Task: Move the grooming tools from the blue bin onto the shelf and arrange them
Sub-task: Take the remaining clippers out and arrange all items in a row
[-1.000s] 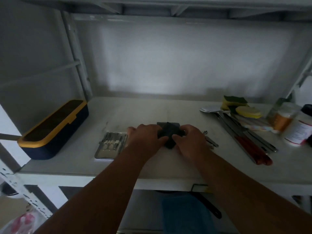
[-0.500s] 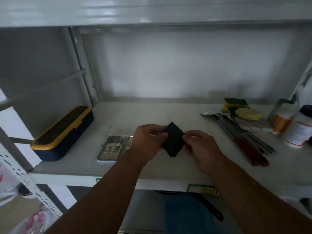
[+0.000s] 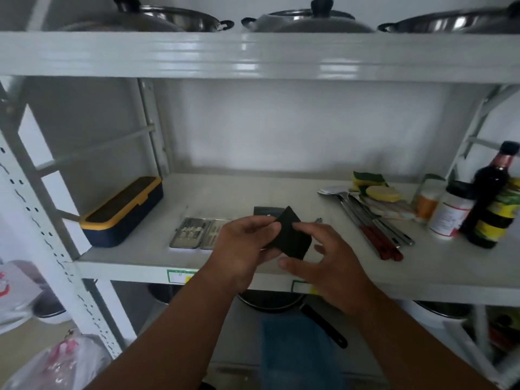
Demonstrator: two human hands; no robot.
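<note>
A small black pouch (image 3: 292,240) is held up above the front edge of the white shelf (image 3: 157,257). My left hand (image 3: 242,249) grips its left side. My right hand (image 3: 329,257) holds its right side, forefinger on top and thumb below. On the shelf behind lie an open metal manicure set (image 3: 194,235), a dark flat piece (image 3: 266,211) and a small metal tool (image 3: 318,220). A blurred blue shape (image 3: 295,350), possibly the blue bin, shows below the shelf.
A navy and yellow box (image 3: 123,211) stands at the shelf's left. To the right lie red-handled utensils (image 3: 377,232), sponges (image 3: 371,184), jars (image 3: 450,215) and a dark bottle (image 3: 489,198). Pots (image 3: 306,21) sit on the shelf above, a black pan (image 3: 275,302) below.
Both hands have lifted the black pouch off the shelf surface and drawn it back toward the front edge. My view has pulled back and risen, showing the upper shelf.
</note>
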